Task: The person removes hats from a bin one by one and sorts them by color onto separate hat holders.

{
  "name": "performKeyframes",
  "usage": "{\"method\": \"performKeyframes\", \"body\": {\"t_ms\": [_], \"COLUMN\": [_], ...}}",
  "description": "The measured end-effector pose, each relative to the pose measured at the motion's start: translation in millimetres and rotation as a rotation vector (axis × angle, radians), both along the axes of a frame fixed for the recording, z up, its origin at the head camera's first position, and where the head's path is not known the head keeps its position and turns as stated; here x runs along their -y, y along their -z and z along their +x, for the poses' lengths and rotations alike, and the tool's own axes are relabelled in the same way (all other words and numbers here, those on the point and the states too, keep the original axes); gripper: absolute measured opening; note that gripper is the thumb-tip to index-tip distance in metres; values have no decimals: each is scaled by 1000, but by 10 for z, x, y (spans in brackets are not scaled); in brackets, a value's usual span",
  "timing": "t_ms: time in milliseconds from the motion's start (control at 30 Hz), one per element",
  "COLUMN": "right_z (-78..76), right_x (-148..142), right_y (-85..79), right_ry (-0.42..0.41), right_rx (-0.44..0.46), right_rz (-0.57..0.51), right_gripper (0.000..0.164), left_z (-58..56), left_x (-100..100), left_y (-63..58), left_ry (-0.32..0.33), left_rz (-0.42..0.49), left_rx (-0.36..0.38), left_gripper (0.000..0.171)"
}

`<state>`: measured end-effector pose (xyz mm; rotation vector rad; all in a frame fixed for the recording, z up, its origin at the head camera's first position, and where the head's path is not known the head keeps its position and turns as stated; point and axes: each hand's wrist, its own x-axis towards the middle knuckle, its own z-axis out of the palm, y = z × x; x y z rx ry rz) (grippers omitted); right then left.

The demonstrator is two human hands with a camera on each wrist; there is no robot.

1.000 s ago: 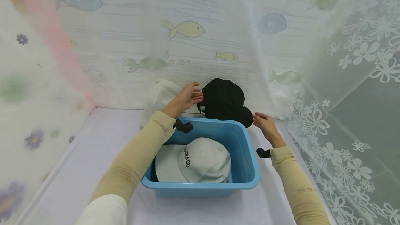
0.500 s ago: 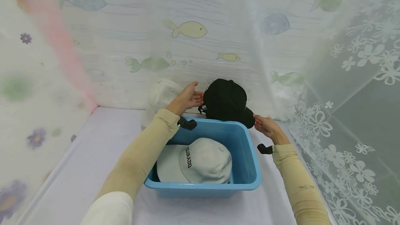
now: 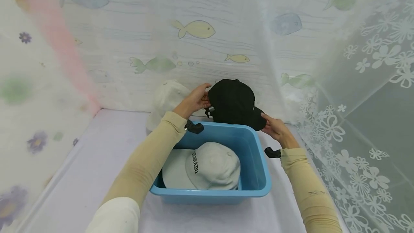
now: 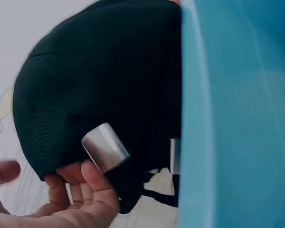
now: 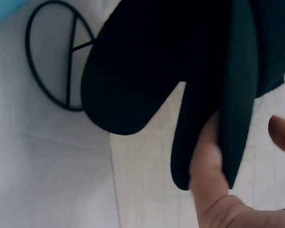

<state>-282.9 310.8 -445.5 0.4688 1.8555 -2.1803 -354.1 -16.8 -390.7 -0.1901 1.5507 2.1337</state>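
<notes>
A black cap [image 3: 231, 100] stands behind the rear rim of a blue tub [image 3: 266, 175]. My left hand [image 3: 196, 99] is at the cap's back; in the left wrist view several fingers [image 4: 97, 187] reach under its edge beside a silver buckle [image 4: 106, 147], with the thumb apart. My right hand [image 3: 275, 128] is at the brim [image 3: 258, 118]. In the right wrist view one finger [image 5: 209, 171] lies between two dark brim-like layers, and the thumb [image 5: 282, 135] stands off. A pale cap [image 3: 215, 166] with dark lettering lies in the tub.
Another whitish cap [image 3: 166, 98] stands behind the left forearm, partly hidden. White cloth [image 3: 81, 161] covers the surface under the tub. Fish-print fabric [image 3: 194, 53] hangs close behind the caps, and sheer flowered curtain [image 3: 365, 128] hangs at the right.
Both hands have closed in on the black cap: the left fingers now reach its back edge, and the right hand has moved onto the brim. The tub and pale caps stay put.
</notes>
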Motion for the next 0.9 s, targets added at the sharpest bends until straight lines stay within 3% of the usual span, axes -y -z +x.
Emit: {"method": "performKeyframes", "body": {"t_ms": [100, 300, 500, 700, 833, 900], "right_z": [-17, -61, -125, -182, -217, -231], "right_x": [28, 51, 52, 50, 33, 22], "right_y": [34, 75, 22, -75, -63, -46], "right_ry": [-63, -59, -31, -51, -59, -61], "right_rx": [-34, -84, -111, -108, -100, -97], "right_rz": [124, 291, 380, 480, 520, 538], "right_gripper": [80, 80, 81, 79, 80, 79], "left_z": [13, 31, 86, 147, 189, 214], "left_x": [-13, -59, -85, -71, -95, -116], "left_y": [-18, -31, 23, 98, 153, 174], "left_ry": [-35, -94, -91, -76, -90, -84], "left_rz": [-50, -103, -176, -227, -257, -249], "left_rx": [-78, -122, -192, -195, -189, -183], "left_gripper": [35, 69, 48, 56, 58, 67]}}
